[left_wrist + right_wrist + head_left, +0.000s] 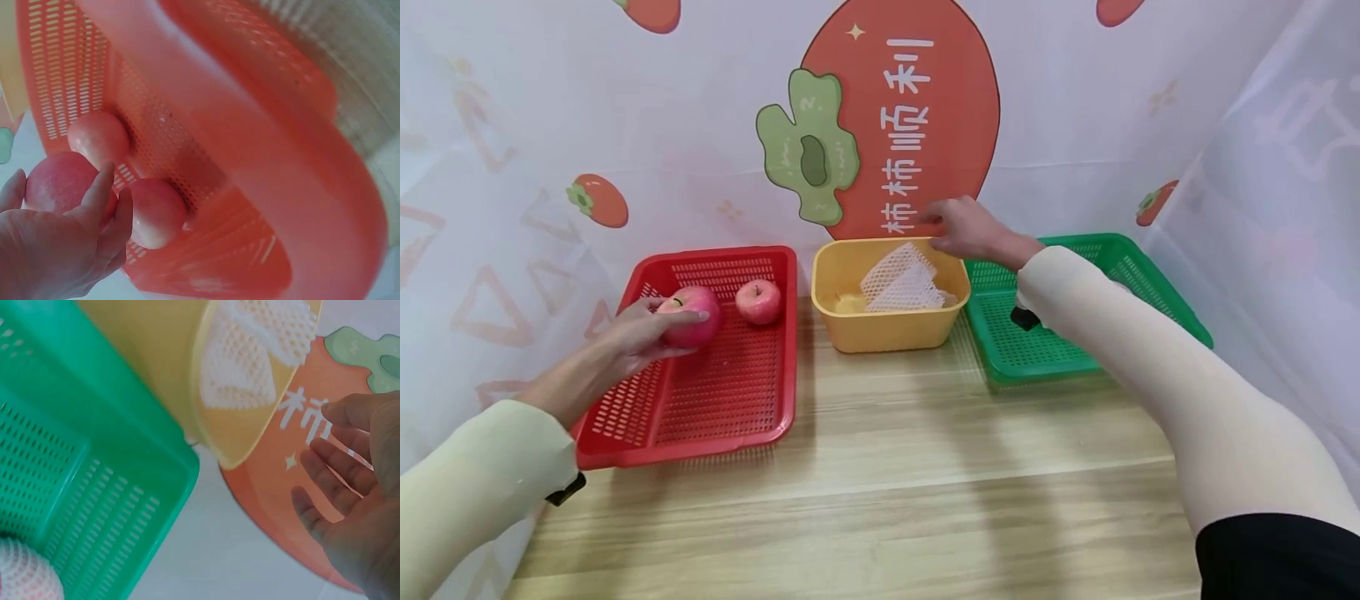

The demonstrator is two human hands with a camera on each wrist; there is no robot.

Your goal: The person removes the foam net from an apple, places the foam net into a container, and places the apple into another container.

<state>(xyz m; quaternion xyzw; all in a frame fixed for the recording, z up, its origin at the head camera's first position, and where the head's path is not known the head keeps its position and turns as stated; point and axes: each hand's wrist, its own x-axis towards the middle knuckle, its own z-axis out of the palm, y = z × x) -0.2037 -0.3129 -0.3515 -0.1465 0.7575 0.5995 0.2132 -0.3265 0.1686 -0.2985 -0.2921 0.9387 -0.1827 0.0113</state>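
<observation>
My left hand (638, 335) grips a red apple (694, 317), fingers and thumb around its sides, over the red basket (786, 367). Another apple (758, 302) lies at the back of that basket. In the left wrist view a further apple (157, 214) sits below the fingers; the hand hides it from the head view. My right hand (966, 227) hovers by the back right rim of the yellow bin (887, 332), fingers relaxed and bent slightly, nothing in them. White foam net sleeves (904, 283) lie inside the bin.
Right of the bin stands a green basket (1015, 367), partly covered by my right sleeve. An apple in a foam net (28, 572) lies inside it. A wooden table (880, 500) bears all three containers. Behind them hangs a printed cloth (700, 100).
</observation>
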